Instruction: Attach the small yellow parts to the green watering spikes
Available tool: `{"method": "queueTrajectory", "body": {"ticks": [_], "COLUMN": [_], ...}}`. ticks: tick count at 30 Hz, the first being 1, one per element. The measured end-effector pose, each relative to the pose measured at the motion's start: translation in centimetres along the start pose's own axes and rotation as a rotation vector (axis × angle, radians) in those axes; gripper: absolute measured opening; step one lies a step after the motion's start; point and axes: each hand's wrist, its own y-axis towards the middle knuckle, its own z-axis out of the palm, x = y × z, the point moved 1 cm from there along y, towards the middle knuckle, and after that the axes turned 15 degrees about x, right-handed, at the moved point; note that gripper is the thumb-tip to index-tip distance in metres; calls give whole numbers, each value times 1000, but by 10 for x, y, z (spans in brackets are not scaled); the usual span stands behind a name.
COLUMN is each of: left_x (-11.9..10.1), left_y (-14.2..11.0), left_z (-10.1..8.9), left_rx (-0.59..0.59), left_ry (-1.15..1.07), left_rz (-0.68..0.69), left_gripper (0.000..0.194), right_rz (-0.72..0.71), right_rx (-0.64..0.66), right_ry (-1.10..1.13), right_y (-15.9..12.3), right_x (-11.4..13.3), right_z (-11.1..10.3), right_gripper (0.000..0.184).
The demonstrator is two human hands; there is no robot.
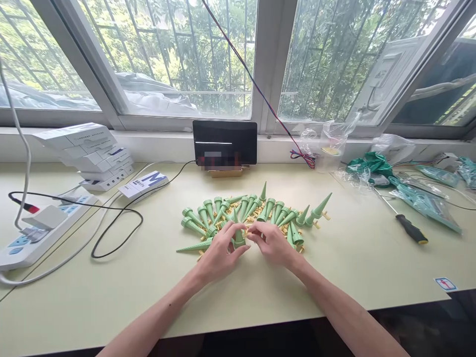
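Observation:
My left hand (220,249) is closed around a green plastic plant-watering spike (238,239), which stands roughly upright with its point away from the table. Close against it, my right hand (274,243) pinches a small yellow valve (246,232) at the spike's side. The fingers partly hide the valve, so I cannot tell how far it sits in the spike. Beyond both hands lies a pile of similar green spikes (191,225) with loose yellow valves among them. One spike with a yellow valve in its side (319,210) lies at the pile's right end.
On the left are stacked white boxes (100,153), a power strip (48,223) and looping cables (141,218). A black tablet (225,142) stands at the back below the window. To the right lie a screwdriver (411,228) and green items in plastic bags (427,203).

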Motion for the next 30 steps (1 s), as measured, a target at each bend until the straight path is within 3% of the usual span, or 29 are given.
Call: {"method": "queueTrajectory", "body": {"ticks": [18, 26, 30], "left_x": [-1, 1, 5], "left_y": [-2, 2, 4], "left_z": [0, 0, 2], "left_rx": [-27, -88, -145], "left_ry": [46, 77, 118], "left_rz": [36, 12, 70], "left_gripper": [32, 30, 30], "right_rz": [-5, -50, -100], "right_rx": [-17, -69, -76], "right_ry": [-38, 30, 74], "right_y": [2, 6, 7], "right_x": [-2, -2, -4], "right_z": [3, 2, 1], "right_gripper": [24, 16, 11]}}
